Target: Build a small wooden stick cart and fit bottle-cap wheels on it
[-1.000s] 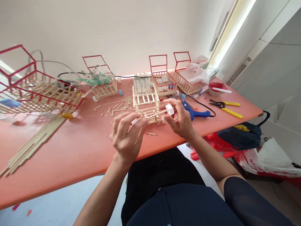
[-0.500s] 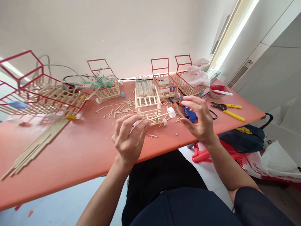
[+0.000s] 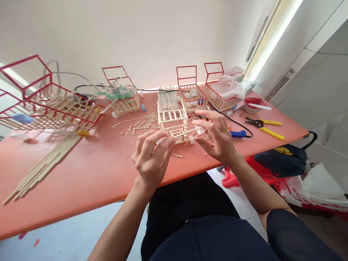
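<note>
My left hand (image 3: 152,154) pinches the near end of a thin wooden stick (image 3: 185,134), with a white cap (image 3: 160,141) between its fingers. Another white cap (image 3: 200,129) sits on the stick's far end. My right hand (image 3: 217,139) curves around that far cap, thumb and fingers apart; whether they touch it I cannot tell. Just behind the stick stands a small cart frame of wooden sticks (image 3: 172,115), partly hidden by my left fingers. A third white cap (image 3: 191,139) is low beside the frame.
Red-trimmed stick carts (image 3: 191,96) line the back of the orange table (image 3: 108,181). Cut stick pieces (image 3: 144,123) lie scattered; long sticks (image 3: 46,166) lie left. On the right are a blue-handled corded tool (image 3: 237,134), yellow-handled pliers (image 3: 268,128) and a red-stained cup (image 3: 254,105).
My right hand has moved left and inward, from beside the far cap to around it. The blue-handled tool is now less covered by the hand. My left hand keeps its pinch.
</note>
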The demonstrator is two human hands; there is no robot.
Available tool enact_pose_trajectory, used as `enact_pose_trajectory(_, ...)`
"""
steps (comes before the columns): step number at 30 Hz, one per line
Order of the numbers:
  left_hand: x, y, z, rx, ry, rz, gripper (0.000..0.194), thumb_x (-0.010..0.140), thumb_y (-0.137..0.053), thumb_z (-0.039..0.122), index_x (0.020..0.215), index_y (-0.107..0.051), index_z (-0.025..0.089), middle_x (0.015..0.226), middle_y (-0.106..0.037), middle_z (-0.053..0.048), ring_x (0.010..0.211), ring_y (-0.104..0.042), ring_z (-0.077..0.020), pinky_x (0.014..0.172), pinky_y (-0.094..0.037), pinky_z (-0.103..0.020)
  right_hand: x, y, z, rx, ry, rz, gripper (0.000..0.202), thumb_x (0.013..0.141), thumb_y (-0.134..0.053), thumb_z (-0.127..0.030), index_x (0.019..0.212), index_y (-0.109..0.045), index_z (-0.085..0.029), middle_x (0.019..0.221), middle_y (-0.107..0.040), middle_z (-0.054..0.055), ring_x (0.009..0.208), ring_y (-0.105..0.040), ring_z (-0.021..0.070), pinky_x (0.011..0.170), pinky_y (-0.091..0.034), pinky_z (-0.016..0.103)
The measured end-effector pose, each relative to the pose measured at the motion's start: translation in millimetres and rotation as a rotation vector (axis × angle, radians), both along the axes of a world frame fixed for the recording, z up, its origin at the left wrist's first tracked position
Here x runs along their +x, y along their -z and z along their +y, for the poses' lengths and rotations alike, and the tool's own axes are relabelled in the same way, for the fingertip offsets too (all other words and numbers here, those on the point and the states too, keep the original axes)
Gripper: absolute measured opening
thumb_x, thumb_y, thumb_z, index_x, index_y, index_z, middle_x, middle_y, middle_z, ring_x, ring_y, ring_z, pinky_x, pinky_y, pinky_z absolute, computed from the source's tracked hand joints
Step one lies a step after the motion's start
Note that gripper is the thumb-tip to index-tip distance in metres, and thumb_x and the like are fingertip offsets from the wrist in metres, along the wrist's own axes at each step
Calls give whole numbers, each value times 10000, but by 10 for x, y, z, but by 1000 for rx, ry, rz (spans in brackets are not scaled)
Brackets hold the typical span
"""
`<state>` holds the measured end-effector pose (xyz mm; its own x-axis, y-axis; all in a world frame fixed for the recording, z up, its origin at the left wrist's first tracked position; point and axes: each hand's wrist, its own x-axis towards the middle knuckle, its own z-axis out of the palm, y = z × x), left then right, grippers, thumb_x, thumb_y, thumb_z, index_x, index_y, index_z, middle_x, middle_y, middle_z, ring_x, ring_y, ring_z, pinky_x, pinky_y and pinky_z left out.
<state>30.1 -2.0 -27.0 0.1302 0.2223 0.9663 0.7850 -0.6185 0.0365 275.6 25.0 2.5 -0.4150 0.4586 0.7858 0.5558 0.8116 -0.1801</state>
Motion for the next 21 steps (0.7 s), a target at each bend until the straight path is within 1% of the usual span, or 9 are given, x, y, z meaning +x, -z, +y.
enact_pose_trajectory(2,1,8,4,0,1,-12,210,970,-843,105,1103,-819,266,1061,-838,-70,1037,-809,-247,873,-642,-364,71,-12,-33,-3,42,16,482,1153,-574,-582,1567,-611,-339,1608,-682,135,1496,-642,392,1258,-503,639)
enact_pose_trajectory(3,1,11,5,1,4,-16,206,970,-845,109,1100,-821,267,1062,-840,-71,1033,-812,-249,863,-641,-363,134,-15,-44,-1,69,26,507,1154,-556,-596,1580,-604,-325,1594,-689,148,1486,-647,400,1260,-499,640)
enact_pose_trajectory(6,-9,23,4,2,12,-13,216,965,-851,111,1113,-824,265,1068,-842,-76,1038,-809,-254,840,-630,-358,442,3,-46,-20,201,11,493,1160,-543,-560,1542,-636,-261,1481,-744,181,1414,-686,401,1249,-505,621)
enact_pose_trajectory(9,-30,42,3,-8,22,-8,233,960,-858,109,1131,-827,263,1074,-837,-78,1047,-792,-255,862,-621,-365,829,63,-24,-159,383,-128,470,1103,-665,-543,1446,-685,-223,1403,-774,188,1348,-705,408,1200,-540,599)
enact_pose_trajectory(12,-47,61,5,-23,43,-18,222,964,-861,123,1131,-834,268,1091,-834,-78,1062,-778,-258,895,-615,-384,1072,127,-5,-314,493,-317,416,1048,-724,-368,1419,-688,-184,1375,-775,209,1295,-715,418,1127,-568,588)
enact_pose_trajectory(14,-50,64,7,-23,46,-25,210,968,-860,131,1120,-841,274,1088,-834,-72,1057,-777,-259,897,-613,-390,1110,151,9,-387,531,-425,385,1031,-682,-250,1405,-691,-161,1360,-772,224,1264,-720,414,1097,-570,570)
enact_pose_trajectory(15,-49,62,8,-18,43,-27,207,966,-863,131,1114,-842,274,1080,-834,-70,1048,-778,-257,893,-613,-389,1102,155,16,-408,545,-474,381,1025,-658,-215,1400,-692,-153,1358,-767,231,1256,-719,413,1088,-567,562)
enact_pose_trajectory(18,-40,49,8,-8,31,-13,221,951,-874,118,1116,-840,260,1061,-837,-74,1031,-784,-258,895,-622,-388,1057,154,44,-422,602,-588,385,1008,-636,-196,1386,-686,-142,1346,-752,245,1227,-703,425,1057,-550,553)
enact_pose_trajectory(21,-28,38,5,-6,22,-4,223,952,-870,112,1117,-834,257,1056,-836,-73,1027,-789,-260,900,-629,-386,1054,168,84,-413,635,-644,343,990,-628,-196,1323,-689,-147,1291,-739,240,1176,-685,425,1010,-539,536)
